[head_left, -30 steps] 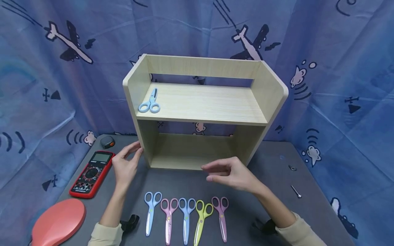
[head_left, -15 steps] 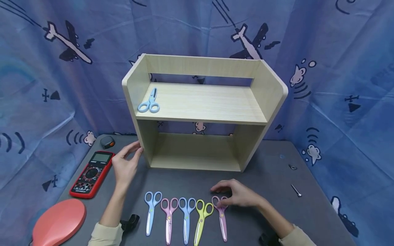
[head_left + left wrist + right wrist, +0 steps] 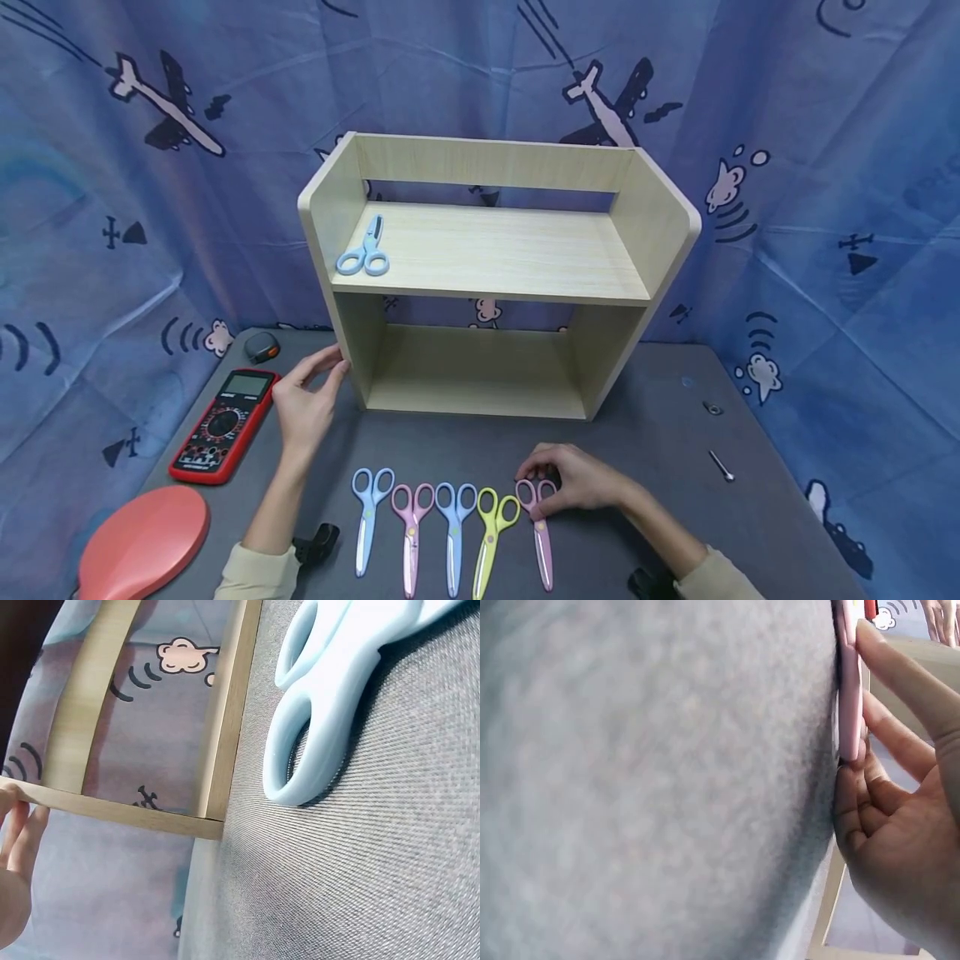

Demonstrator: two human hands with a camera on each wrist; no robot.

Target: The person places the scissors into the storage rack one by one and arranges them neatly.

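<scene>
My right hand (image 3: 581, 477) is at the pink-purple scissors (image 3: 543, 550), the rightmost of a row on the table. Its thumb and fingers pinch the handle loops, which lie flat on the grey surface. The right wrist view shows the pink handle (image 3: 850, 705) between thumb and fingers. My left hand (image 3: 306, 408) rests its fingertips against the outer left side of the wooden shelf (image 3: 480, 287). A light blue pair of scissors (image 3: 367, 250) lies on the upper board, at the left.
Beside the pinched pair lie yellow scissors (image 3: 491, 537), blue scissors (image 3: 454, 533), pink scissors (image 3: 411, 533) and light blue scissors (image 3: 367, 521). Left are a red multimeter (image 3: 225, 425), a tape measure (image 3: 262, 347) and a red rounded object (image 3: 142, 542). Right lies a bolt (image 3: 722, 466).
My right hand has come down from in front of the shelf's lower compartment to the rightmost scissors and closed its fingers about the handles. The left hand has stayed in place.
</scene>
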